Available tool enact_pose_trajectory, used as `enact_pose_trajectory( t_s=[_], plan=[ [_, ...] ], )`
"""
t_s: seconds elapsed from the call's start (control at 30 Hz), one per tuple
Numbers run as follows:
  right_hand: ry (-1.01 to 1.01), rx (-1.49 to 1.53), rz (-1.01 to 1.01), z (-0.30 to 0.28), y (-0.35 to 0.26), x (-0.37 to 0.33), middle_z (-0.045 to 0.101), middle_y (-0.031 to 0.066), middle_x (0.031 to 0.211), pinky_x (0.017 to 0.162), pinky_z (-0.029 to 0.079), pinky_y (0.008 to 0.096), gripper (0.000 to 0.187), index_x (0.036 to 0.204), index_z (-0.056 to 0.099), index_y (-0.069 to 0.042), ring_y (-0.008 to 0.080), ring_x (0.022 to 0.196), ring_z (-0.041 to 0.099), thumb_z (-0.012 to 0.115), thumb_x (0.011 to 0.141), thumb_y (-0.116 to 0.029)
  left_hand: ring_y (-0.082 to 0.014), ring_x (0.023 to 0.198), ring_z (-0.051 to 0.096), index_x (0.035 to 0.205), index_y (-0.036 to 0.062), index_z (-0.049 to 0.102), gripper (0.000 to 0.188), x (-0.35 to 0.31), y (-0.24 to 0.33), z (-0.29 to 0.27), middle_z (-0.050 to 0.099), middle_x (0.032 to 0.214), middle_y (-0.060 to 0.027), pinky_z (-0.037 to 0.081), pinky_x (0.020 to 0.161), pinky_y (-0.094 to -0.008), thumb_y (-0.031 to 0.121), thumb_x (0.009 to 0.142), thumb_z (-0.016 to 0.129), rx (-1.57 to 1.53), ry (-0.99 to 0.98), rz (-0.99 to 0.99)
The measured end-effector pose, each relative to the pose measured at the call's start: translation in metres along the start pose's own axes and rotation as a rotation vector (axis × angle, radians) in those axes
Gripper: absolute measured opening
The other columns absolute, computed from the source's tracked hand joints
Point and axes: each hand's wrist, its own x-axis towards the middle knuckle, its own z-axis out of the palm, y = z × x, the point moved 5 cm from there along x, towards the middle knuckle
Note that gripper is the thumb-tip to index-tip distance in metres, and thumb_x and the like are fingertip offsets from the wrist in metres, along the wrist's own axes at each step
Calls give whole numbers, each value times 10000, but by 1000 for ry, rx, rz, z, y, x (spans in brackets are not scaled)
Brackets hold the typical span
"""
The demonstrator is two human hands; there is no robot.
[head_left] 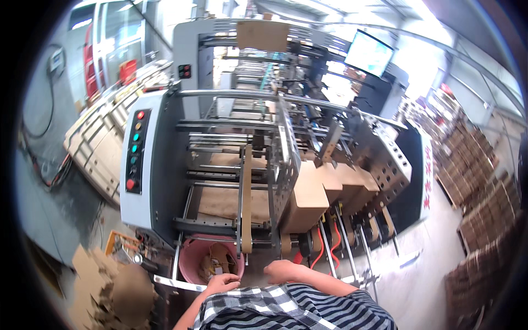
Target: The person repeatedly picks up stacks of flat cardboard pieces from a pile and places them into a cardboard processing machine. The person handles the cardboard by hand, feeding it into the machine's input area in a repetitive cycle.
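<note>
My left hand is beside the rim of a pink bucket, its fingers stretched out and slightly apart, with nothing visible in them. Cardboard scraps lie in the bucket. My right hand is held in front of the machine with its fingers curled in; nothing sticks out of it. Ahead of that hand, a stack of brown cardboard blanks stands in the feeder of the grey machine. A tan belt runs towards me between the two hands. Both hands are apart from the stack.
Buttons line a control panel at the left. Metal rods and red tubes jut out at the right front. Cut cardboard pieces and an orange crate sit at lower left. Cardboard piles stand at right.
</note>
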Motion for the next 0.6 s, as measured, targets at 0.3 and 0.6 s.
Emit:
enact_pose_trajectory(
  t_s=[0.3, 0.6],
  plan=[
    [421, -79, 298, 148, -27, 79, 608, 89, 1011, 819, 452, 415, 324, 1120, 542, -125, 261, 1009, 589, 525, 819, -244, -99, 835, 619, 1027, -43, 636, 202, -105, 1, -105, 678, 927, -73, 499, 731, -239, 23, 837, 616, -189, 317, 78],
    [466, -152, 343, 182, -34, 87, 608, 134, 910, 741, 472, 442, 216, 887, 607, -101, 315, 885, 600, 612, 672, -88, -191, 926, 646, 1049, 21, 662, 281, -200, -7, -147, 672, 1025, -119, 494, 825, -306, 192, 825, 655, 100, 369, 216]
  ],
)
